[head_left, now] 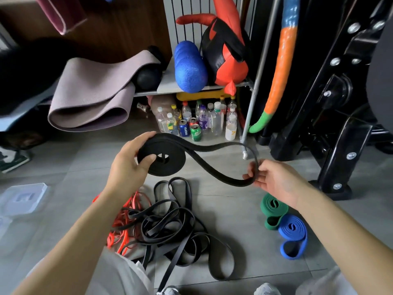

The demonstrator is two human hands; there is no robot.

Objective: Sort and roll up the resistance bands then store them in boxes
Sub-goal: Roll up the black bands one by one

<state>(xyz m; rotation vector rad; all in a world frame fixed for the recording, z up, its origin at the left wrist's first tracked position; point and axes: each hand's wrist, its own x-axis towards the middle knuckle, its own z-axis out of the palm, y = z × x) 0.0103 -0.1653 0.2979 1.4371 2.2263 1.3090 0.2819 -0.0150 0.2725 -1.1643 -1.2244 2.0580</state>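
Observation:
My left hand (131, 160) grips a partly rolled black resistance band (170, 154), thumb on the coil's face and fingers over its top. The band's loose end curves to the right, where my right hand (274, 177) pinches its looped tip. Both hands are held above the floor. Below them lies a tangled pile of black bands (170, 224) with orange-red bands (122, 222) at its left edge. A rolled green band (273, 209) and a rolled blue band (293, 235) lie on the floor at the right.
Clear plastic boxes (23, 199) sit on the grey tile floor at the left. Bottles and cans (195, 122) stand under a shelf with a blue foam roller (189, 67). A folded mat (93, 94) lies at the back left, and a black machine frame (331, 124) stands at the right.

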